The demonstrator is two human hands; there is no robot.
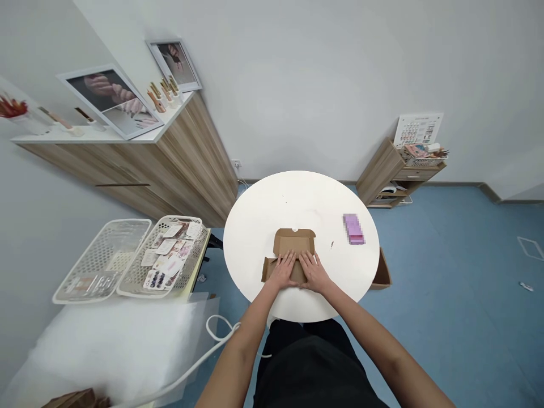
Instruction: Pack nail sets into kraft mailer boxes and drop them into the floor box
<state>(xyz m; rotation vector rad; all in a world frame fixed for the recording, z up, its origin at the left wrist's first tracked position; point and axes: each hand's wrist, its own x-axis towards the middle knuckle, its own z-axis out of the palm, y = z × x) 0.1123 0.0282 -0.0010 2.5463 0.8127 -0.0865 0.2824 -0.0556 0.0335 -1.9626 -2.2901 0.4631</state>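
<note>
A small brown cardboard box [293, 242] lies unfolded on the round white table [263, 209], its lid panel spread toward the far side. A side flap sticks out at its left. My left hand [284, 272] rests on the near part of the cardboard with fingers stretched forward. Beside it, my right hand [313, 273] presses on the same part, fingers extended, the thumbs close together. Both palms cover much of the near panel, so what lies under them is hidden. Toward the table's right side is a blurred purple item [353, 229].
Left of the table stand two white plastic baskets [123, 226], one with packaged cards. A wooden cabinet [187, 153] bears framed pictures. A brown carton [382, 271] sits on the floor at right, a small shelf [382, 170] behind. A white cable [204, 360] curves at lower left.
</note>
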